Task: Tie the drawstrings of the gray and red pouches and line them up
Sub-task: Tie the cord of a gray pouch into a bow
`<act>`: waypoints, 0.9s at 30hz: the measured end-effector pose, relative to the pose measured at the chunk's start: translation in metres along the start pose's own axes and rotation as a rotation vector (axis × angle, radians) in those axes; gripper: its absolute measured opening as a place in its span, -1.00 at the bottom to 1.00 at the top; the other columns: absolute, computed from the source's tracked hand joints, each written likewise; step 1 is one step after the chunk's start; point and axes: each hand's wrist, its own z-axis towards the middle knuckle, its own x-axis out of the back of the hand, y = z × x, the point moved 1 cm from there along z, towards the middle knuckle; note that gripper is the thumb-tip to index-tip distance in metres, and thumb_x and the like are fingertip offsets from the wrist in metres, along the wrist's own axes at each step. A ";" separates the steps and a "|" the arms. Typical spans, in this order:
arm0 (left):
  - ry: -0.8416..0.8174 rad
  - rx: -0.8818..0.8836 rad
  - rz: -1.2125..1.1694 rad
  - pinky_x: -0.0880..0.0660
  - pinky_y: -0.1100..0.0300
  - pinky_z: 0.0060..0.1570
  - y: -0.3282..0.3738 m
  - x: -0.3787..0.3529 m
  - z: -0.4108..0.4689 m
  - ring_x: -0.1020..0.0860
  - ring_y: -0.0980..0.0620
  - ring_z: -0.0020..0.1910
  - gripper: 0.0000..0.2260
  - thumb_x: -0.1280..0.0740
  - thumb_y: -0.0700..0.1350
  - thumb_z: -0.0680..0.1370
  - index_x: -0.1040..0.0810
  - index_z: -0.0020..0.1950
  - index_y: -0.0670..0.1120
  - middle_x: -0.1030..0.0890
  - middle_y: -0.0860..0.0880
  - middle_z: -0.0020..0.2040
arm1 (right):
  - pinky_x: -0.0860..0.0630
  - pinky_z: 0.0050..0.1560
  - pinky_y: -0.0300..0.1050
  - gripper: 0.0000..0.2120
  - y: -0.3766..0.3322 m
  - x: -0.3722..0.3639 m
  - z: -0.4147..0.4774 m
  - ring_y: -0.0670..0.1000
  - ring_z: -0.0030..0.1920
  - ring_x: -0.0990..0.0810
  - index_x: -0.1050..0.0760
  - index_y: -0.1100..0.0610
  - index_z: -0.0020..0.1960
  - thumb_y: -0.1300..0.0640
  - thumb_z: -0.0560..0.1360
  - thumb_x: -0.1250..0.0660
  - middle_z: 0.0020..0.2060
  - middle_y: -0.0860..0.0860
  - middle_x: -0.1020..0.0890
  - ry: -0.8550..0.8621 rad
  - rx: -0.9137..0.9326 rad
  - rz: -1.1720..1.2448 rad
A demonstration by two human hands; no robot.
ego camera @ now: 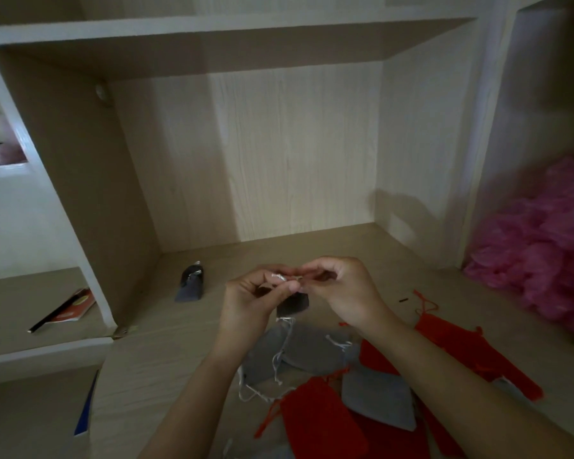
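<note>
The left hand (252, 303) and right hand (345, 293) are curled above the desk (179, 359) - each pinches the white drawstring (279, 277) of a small gray pouch (292, 304) hanging between them. Another gray pouch (189, 283) lies apart to the left, while loose gray pouches (378, 399) and red pouches (322, 422) lie heaped under the wrists.

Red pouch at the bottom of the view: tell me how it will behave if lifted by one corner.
The red pouch lies flat and thin, so probably floppy and light; it would likely droop. Its loose drawstring would probably dangle and could snag the neighbouring gray pouch.
</note>
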 end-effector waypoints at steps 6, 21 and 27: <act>-0.024 0.068 -0.095 -0.42 0.31 -0.29 0.003 0.003 0.001 -0.49 0.14 -0.34 -0.89 -0.38 -0.22 0.46 -0.55 -0.21 -0.26 -0.63 0.04 -0.32 | -0.49 -0.17 -0.39 -0.78 -0.005 0.007 0.003 -0.21 -0.28 -0.62 -0.64 0.04 -0.24 0.35 0.30 -0.51 -0.38 -0.14 -0.67 -0.027 0.004 0.001; -0.174 0.186 -0.143 -0.54 0.29 -0.23 0.012 -0.018 -0.011 -0.64 0.07 -0.27 -0.89 -0.34 -0.23 0.39 -0.47 -0.28 -0.26 -0.68 -0.14 -0.26 | -0.44 -0.30 -0.43 -0.77 0.013 0.017 0.011 -0.28 -0.41 -0.55 -0.61 0.12 -0.28 0.42 0.40 -0.39 -0.40 -0.08 -0.62 0.077 -0.214 0.038; -0.133 0.184 -0.146 -0.56 0.29 -0.23 0.015 -0.014 -0.007 -0.61 0.10 -0.34 -0.92 -0.33 -0.27 0.40 -0.44 -0.26 -0.23 -0.69 -0.13 -0.25 | -0.42 -0.30 -0.49 -0.87 0.014 0.020 0.012 -0.33 -0.40 -0.55 -0.64 0.25 -0.14 0.42 0.42 -0.37 -0.33 -0.05 -0.62 0.102 -0.200 0.000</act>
